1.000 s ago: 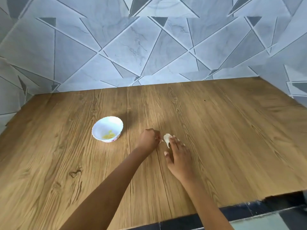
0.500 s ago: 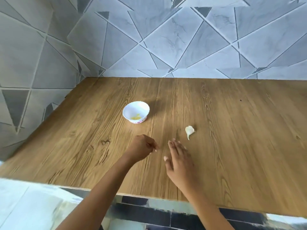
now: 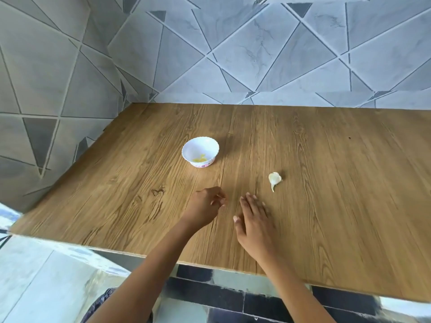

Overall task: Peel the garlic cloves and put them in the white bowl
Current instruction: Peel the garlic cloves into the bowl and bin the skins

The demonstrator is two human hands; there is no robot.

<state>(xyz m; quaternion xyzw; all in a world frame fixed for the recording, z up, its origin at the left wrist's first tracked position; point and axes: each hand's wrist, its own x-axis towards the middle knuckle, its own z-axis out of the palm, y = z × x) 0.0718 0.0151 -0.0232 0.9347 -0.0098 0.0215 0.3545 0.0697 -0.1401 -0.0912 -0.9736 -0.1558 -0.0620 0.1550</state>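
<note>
Unpeeled whitish garlic clove with papery skin (image 3: 274,179) lay on the brown wood-grain table (image 3: 326,217), right of the small white scalloped bowl (image 3: 192,149) and apart from both hands. Pale yellow pieces (image 3: 199,159) sat in the bowl.

Right hand (image 3: 254,220): fingers straight and spread, holding nothing, near the clove.

Left hand (image 3: 204,206): fingers curled toward the thumb; could not tell whether a scrap was pinched.

Risks, as judged: the small rounded clove could skid away under a fingertip nudge. Loose skin could end up in the bowl. The left hand could knock the light bowl.
</note>
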